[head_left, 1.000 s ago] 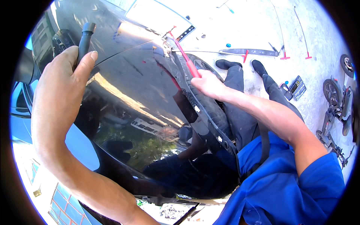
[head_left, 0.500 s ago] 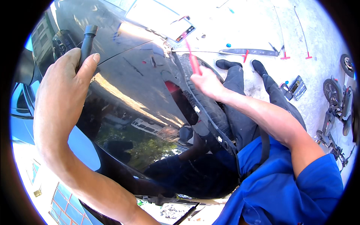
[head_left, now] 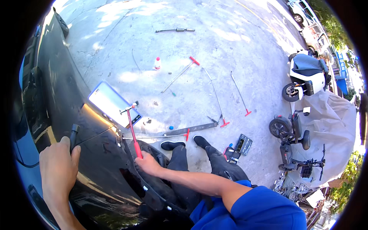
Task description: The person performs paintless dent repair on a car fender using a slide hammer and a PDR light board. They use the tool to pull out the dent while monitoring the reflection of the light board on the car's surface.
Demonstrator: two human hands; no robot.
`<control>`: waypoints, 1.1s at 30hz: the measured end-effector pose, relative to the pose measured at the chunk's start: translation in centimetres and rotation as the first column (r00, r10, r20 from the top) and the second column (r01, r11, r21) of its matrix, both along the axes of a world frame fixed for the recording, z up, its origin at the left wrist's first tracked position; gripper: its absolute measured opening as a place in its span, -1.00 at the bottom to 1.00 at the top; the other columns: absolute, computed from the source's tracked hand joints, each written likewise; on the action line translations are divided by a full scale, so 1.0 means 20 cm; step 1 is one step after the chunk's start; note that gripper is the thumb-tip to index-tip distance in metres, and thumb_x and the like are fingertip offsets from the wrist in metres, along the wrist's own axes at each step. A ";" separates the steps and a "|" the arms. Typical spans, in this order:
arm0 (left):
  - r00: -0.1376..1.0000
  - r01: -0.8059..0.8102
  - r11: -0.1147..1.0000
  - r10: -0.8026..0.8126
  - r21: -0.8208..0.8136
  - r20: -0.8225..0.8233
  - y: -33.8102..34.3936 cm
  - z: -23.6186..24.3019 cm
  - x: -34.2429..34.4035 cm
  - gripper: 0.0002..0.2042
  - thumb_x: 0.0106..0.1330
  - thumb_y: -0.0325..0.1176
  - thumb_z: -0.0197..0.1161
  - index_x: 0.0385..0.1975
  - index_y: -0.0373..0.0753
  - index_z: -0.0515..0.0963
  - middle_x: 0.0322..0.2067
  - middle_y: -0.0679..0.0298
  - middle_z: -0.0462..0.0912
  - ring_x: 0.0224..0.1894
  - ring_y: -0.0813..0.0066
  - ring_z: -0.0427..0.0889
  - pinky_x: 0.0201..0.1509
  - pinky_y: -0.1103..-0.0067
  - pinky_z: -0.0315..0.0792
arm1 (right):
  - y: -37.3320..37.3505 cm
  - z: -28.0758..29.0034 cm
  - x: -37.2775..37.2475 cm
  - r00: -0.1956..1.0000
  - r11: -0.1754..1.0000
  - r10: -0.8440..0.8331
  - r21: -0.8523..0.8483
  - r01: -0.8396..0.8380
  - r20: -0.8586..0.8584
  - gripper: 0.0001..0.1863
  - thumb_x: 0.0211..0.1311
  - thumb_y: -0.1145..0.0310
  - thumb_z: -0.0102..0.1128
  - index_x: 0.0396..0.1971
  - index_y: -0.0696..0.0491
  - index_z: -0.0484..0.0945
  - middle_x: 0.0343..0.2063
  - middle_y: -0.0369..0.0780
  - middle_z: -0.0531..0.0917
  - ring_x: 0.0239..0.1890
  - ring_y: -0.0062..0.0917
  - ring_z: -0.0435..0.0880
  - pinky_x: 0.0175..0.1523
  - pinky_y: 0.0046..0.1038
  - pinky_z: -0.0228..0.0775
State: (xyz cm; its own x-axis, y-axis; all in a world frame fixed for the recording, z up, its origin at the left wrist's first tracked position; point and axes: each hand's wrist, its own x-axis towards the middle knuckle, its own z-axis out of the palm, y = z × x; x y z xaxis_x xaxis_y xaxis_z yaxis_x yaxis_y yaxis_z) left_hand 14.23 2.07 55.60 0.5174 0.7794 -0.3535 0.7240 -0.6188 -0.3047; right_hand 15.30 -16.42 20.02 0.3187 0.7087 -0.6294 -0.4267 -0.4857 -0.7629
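Observation:
My left hand (head_left: pixel 59 166) is closed around a dark, wide-tipped cylindrical tool (head_left: pixel 74 137) over the dark car panel (head_left: pixel 97 157); its lower part is hidden in my fingers. My right hand (head_left: pixel 149 164) grips a slim hammer (head_left: pixel 132 128) by its red handle, beside the car's wheel opening. The hammer's small head points away from me and overlaps, in the picture, the corner of a white rectangular light panel (head_left: pixel 109 100) at the car's edge. A long metal rod with a red T-handle (head_left: pixel 187 134) stretches from the wheel opening across the ground.
More red T-handled rods (head_left: pixel 194 60) lie on the concrete, with a small red-capped bottle (head_left: pixel 157 64) and a dark strip (head_left: pixel 191 128). A black case (head_left: pixel 243 144) sits right of my feet. Scooters (head_left: pixel 289 126) and a grey cover (head_left: pixel 329 130) stand at the right.
The view has swung toward the open ground at the right, so the car shows further left. Both hands still hold their tools; the hammer, blurred before, now shows clearly.

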 end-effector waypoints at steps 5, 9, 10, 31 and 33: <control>0.987 -0.148 0.988 0.145 -0.049 -0.071 -0.01 -0.06 -0.18 -0.77 0.36 -0.34 0.32 -0.45 -0.35 0.52 -0.52 -0.07 0.62 -0.32 -0.08 0.68 -0.15 0.16 0.49 | -0.08 -0.04 -0.20 0.947 0.947 0.321 -0.019 -0.320 0.008 -0.71 0.24 0.23 0.08 -0.35 0.21 0.49 -0.53 -0.10 0.61 -0.49 -0.37 0.63 -0.34 -0.27 0.42; 0.996 -0.084 0.996 0.083 -0.011 -0.031 0.00 -0.04 -0.09 -0.78 0.35 -0.33 0.33 -0.42 -0.36 0.52 -0.49 -0.07 0.65 -0.29 -0.09 0.68 -0.10 0.16 0.49 | -0.03 0.13 -0.06 0.978 0.978 0.206 -0.037 -0.206 0.003 -0.70 0.24 0.22 0.11 -0.31 0.20 0.48 -0.51 -0.07 0.61 -0.44 -0.32 0.62 -0.27 -0.26 0.44; 0.997 -0.072 0.997 0.072 -0.005 -0.028 -0.01 -0.03 -0.08 -0.78 0.35 -0.33 0.33 -0.41 -0.36 0.52 -0.48 -0.07 0.65 -0.28 -0.09 0.68 -0.09 0.16 0.49 | -0.03 0.13 -0.06 0.970 0.971 0.240 -0.019 -0.239 0.033 -0.70 0.24 0.21 0.10 -0.31 0.20 0.48 -0.51 -0.07 0.61 -0.44 -0.31 0.62 -0.27 -0.25 0.44; 0.994 0.023 0.996 -0.032 -0.085 -0.101 -0.03 0.03 -0.06 -0.74 0.43 -0.24 0.22 -0.39 -0.33 0.56 -0.52 -0.01 0.65 -0.33 -0.04 0.69 -0.17 0.18 0.51 | -0.01 0.14 0.00 0.972 0.969 0.235 -0.074 -0.234 0.004 -0.67 0.20 0.22 0.12 -0.35 0.25 0.56 -0.49 0.00 0.67 -0.38 -0.22 0.70 -0.20 -0.22 0.50; 0.996 0.070 0.995 -0.074 -0.078 -0.055 0.00 0.00 -0.08 -0.70 0.45 -0.20 0.20 -0.41 -0.34 0.56 -0.53 -0.02 0.61 -0.36 -0.03 0.66 -0.18 0.19 0.49 | 0.00 0.11 -0.01 0.991 0.988 0.132 -0.088 -0.130 0.008 -0.68 0.20 0.22 0.11 -0.35 0.24 0.55 -0.54 -0.06 0.63 -0.41 -0.27 0.68 -0.22 -0.24 0.49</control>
State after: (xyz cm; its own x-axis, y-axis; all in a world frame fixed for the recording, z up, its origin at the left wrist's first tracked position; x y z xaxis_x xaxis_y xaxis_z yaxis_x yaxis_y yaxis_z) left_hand 12.53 1.99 55.63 0.5483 0.7108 -0.4406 0.6595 -0.6914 -0.2949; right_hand 15.17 -16.47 22.16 0.2360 0.6874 -0.6868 -0.3445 -0.6017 -0.7206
